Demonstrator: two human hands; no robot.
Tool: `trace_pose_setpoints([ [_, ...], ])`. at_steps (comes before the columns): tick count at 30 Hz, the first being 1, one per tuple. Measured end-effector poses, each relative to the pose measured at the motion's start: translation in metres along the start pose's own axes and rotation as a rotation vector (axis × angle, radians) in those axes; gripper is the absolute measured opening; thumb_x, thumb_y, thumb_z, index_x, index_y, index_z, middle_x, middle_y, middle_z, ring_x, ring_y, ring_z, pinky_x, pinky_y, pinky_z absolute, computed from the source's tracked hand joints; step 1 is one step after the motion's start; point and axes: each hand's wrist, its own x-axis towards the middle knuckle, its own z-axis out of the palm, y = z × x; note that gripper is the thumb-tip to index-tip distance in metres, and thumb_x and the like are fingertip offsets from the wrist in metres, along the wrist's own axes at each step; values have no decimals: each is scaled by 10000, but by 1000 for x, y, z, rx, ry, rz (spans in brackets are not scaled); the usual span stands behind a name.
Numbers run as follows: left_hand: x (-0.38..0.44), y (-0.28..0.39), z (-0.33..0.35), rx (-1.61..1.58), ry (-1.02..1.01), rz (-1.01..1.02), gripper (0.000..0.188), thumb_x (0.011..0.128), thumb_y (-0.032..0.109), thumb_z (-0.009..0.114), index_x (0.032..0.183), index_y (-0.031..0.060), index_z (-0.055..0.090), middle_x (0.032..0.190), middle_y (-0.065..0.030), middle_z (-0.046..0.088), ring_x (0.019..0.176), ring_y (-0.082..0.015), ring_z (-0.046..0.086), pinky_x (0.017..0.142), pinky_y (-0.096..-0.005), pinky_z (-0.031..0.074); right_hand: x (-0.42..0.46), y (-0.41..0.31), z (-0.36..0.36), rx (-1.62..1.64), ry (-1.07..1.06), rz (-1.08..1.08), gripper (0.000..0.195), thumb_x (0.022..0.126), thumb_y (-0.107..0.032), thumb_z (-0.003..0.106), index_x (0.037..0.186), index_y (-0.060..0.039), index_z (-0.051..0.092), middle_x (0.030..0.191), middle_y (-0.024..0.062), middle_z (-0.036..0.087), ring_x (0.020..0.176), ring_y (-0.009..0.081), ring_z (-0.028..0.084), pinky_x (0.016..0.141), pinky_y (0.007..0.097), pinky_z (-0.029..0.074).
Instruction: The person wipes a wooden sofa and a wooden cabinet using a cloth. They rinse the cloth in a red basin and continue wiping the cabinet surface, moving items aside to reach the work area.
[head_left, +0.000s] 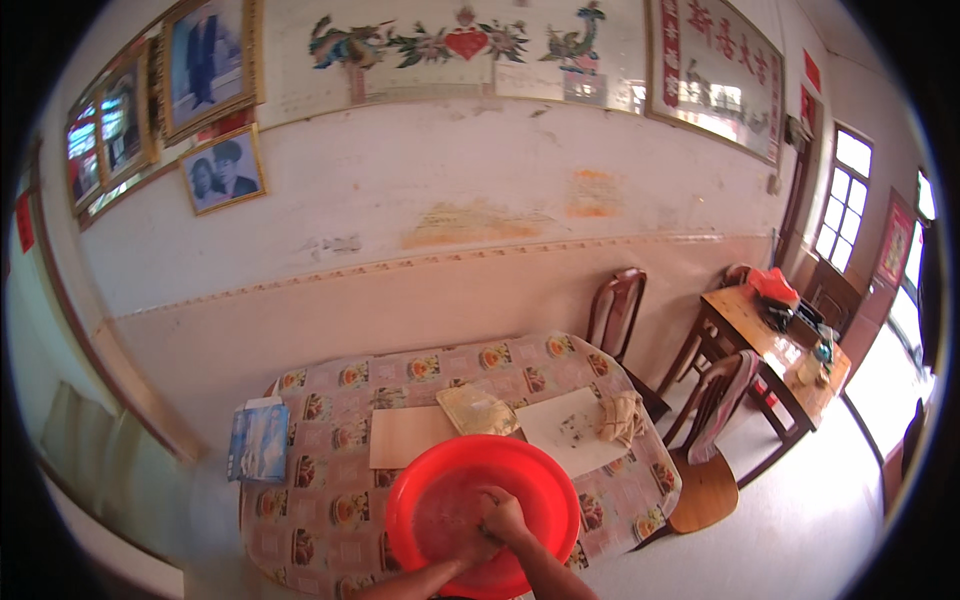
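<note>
A round red plastic basin (403, 517) stands at the front of the table and holds cloudy water (442, 510). Both my hands are inside it, close together near its middle. My right hand (504, 516) is above with its fingers curled. Lower and to the left, my left hand (474, 553) is partly hidden by the right hand and the water. Something small and dark shows between the two hands, too blurred to name. Whether either hand grips it cannot be made out.
A patterned tablecloth (330, 555) covers the table. Behind the basin lie a wooden board (409, 435), a yellowish packet (476, 409), a stained white sheet (562, 427) and beige cloth gloves (621, 418). A blue box (259, 442) sits left; a wooden chair (705, 480) stands right.
</note>
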Motion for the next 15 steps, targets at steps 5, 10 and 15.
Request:
trace_pose_setpoints([
  [5, -2, -5, -11, -3, 47, 22, 225, 883, 292, 693, 866, 75, 637, 711, -78, 653, 667, -223, 650, 593, -397, 483, -3, -2, 14, 85, 25, -22, 268, 962, -98, 560, 1143, 3, 729, 830, 76, 708, 716, 135, 662, 645, 295, 541],
  [10, 7, 0, -17, 4, 51, 47, 239, 880, 305, 691, 886, 73, 634, 721, -90, 658, 686, -238, 658, 608, -409, 488, 0, 14, 19, 150, 81, 55, 271, 937, -70, 475, 1010, 32, 715, 608, 70, 605, 515, 177, 597, 512, 341, 498],
  [15, 12, -1, -27, 22, 87, 70, 255, 877, 318, 689, 907, 71, 632, 732, -103, 662, 705, -254, 667, 622, -421, 493, 2, 3, 21, 200, 51, 96, 205, 944, -78, 455, 937, 31, 629, 605, 95, 589, 483, 201, 572, 482, 360, 482],
])
